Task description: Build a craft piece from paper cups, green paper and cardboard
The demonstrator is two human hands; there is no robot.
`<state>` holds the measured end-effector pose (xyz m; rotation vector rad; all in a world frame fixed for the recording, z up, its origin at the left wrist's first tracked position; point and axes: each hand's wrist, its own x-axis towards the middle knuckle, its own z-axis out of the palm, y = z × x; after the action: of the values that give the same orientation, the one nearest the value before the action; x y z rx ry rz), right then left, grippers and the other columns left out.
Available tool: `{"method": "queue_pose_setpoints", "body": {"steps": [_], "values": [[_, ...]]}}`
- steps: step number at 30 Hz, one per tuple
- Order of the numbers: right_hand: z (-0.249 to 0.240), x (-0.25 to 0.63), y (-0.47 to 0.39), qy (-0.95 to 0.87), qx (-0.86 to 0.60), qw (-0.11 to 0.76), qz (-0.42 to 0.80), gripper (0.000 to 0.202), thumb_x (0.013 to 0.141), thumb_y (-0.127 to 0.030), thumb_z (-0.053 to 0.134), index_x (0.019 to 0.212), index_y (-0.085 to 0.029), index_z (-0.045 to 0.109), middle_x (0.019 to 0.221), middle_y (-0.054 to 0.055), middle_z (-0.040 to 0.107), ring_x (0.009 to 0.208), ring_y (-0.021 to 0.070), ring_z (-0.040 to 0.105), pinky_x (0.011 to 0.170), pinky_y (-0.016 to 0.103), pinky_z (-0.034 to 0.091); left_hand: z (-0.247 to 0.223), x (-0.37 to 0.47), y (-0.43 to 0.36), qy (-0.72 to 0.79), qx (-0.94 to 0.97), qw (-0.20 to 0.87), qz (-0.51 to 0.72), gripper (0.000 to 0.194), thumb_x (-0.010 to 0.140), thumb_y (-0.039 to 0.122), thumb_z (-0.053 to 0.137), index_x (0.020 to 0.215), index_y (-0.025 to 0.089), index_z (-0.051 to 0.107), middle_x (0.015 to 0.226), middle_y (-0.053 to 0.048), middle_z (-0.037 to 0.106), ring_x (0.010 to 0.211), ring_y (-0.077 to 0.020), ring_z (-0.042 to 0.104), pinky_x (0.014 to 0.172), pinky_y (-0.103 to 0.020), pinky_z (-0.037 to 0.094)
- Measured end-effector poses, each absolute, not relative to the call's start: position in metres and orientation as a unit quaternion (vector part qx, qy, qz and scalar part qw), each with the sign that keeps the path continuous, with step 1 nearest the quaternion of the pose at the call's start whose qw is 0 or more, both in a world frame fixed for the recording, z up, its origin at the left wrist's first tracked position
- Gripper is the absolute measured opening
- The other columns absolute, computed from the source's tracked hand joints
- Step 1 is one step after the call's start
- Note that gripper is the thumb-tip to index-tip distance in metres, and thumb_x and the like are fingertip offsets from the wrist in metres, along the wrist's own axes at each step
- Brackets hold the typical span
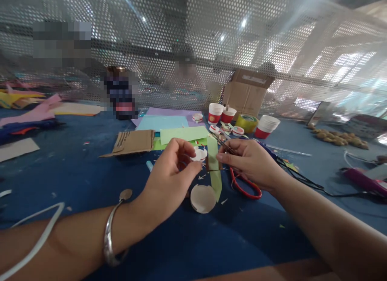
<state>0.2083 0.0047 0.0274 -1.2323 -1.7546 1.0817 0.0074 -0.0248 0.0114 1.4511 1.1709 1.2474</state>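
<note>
My left hand (171, 172) is raised over the table with fingers curled and thumb apart. Just beyond its fingertips is a small white paper disc (199, 154); whether they touch, I cannot tell. My right hand (249, 158) is closed around the blade part of red-handled scissors (252, 195), with the dark blades pointing away to the upper left. Beside its fingertips a light green paper strip (213, 152) runs toward me, with a small brown piece across it. Near the strip's close end sits a round, white cut cup base (203, 199).
Cardboard (134, 142) and coloured paper sheets (163, 123) lie ahead. Paper cups (215, 113), yellow tape (246, 123) and a cardboard box (246, 91) stand further back. A purple glue gun (364, 182) with a black cable is at right. A perforated metal screen (157, 43) rises behind.
</note>
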Motion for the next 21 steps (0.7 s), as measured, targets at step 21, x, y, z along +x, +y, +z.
{"method": "queue_pose_setpoints", "body": {"steps": [21], "values": [[0.026,0.210,0.004,-0.706,-0.462,0.395,0.363,0.040,0.093,-0.057,0.058,0.089,-0.017,0.063,0.060,-0.007,0.042,0.052,0.0079,0.033,0.049,0.024,0.024,0.011,0.010,-0.004,0.394,0.427,0.597,0.553,0.019,0.080,0.027,0.078,0.090,0.018,0.064,0.093,-0.003,0.071,0.082,-0.0145,0.065,0.071,-0.026,0.049]]}}
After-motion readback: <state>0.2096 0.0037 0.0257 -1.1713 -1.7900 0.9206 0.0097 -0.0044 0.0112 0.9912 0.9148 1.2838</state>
